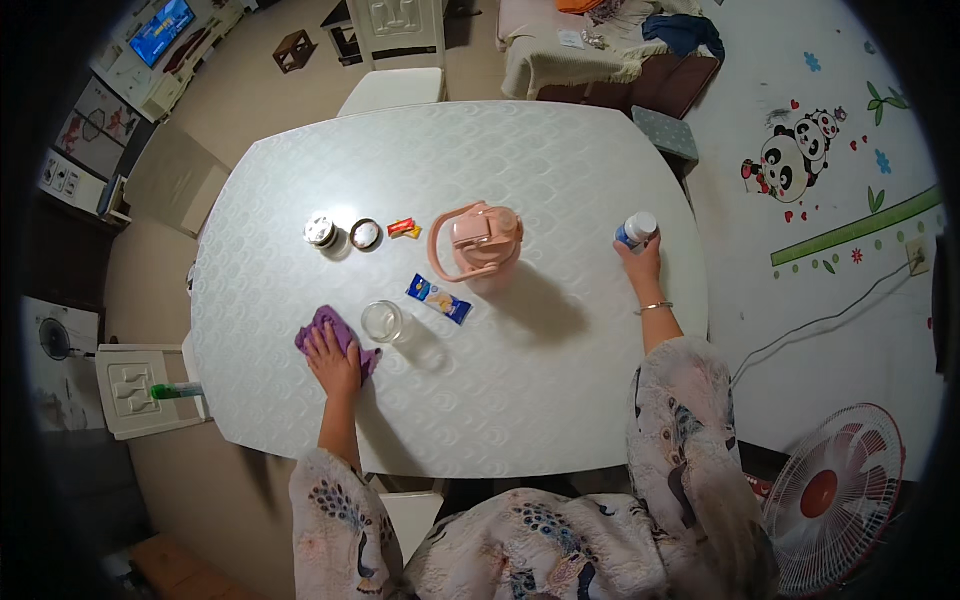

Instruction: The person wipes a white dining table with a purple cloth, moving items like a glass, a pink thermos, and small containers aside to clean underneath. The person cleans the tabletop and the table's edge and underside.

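Left hand (336, 363), left of frame, fingers spread flat, likely pinning purple cloth (328, 313); right hand (645, 267), frame right, grasps white-capped bottle (637, 228), likely steadying it.

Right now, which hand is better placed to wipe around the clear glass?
Probably your left hand: it rests on the purple cloth, close beside the clear glass. Your right hand is around the white-capped bottle, much farther away.

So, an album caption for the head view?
Left hand on a purple cloth, right hand around a white-capped bottle.
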Demonstrator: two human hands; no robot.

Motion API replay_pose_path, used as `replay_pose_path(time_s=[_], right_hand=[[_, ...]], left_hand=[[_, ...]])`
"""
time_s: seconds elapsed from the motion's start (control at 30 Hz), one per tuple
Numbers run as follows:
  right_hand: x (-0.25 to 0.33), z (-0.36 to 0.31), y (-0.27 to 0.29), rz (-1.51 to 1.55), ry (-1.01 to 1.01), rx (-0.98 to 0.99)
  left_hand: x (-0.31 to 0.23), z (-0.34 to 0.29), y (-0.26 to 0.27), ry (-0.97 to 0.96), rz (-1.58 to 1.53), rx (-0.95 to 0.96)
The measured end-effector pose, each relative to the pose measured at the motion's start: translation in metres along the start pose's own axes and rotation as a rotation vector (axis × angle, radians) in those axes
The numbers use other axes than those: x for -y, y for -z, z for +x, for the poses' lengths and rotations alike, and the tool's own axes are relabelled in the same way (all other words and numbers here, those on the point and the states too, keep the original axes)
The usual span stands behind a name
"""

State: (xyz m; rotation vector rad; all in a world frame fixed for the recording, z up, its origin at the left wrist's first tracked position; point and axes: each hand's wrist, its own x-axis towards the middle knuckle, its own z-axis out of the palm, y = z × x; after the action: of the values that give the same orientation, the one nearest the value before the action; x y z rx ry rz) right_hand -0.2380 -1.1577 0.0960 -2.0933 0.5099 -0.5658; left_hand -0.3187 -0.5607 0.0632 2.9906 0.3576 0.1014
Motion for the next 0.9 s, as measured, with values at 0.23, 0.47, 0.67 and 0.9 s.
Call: replay_pose_path(time_s=[0.23,0.47,0.67,0.9], right_hand=[[0.096,-0.104,-0.035,0.127,0.087,0.134],[0.244,-0.125,-0.096,0.059,0.262,0.115],[0.231,-0.127,-0.120,0.351,0.091,0.105],[0.215,-0.121,-0.107,0.302,0.222,0.090]], left_hand=[[0.011,0.017,-0.002,-0.086,-0.045,0.015],[0.009,0.017,-0.002,-0.095,-0.066,-0.002],[0.010,0.015,-0.002,-0.102,-0.088,-0.008],[0.014,0.011,-0.010,-0.103,-0.075,-0.001]])
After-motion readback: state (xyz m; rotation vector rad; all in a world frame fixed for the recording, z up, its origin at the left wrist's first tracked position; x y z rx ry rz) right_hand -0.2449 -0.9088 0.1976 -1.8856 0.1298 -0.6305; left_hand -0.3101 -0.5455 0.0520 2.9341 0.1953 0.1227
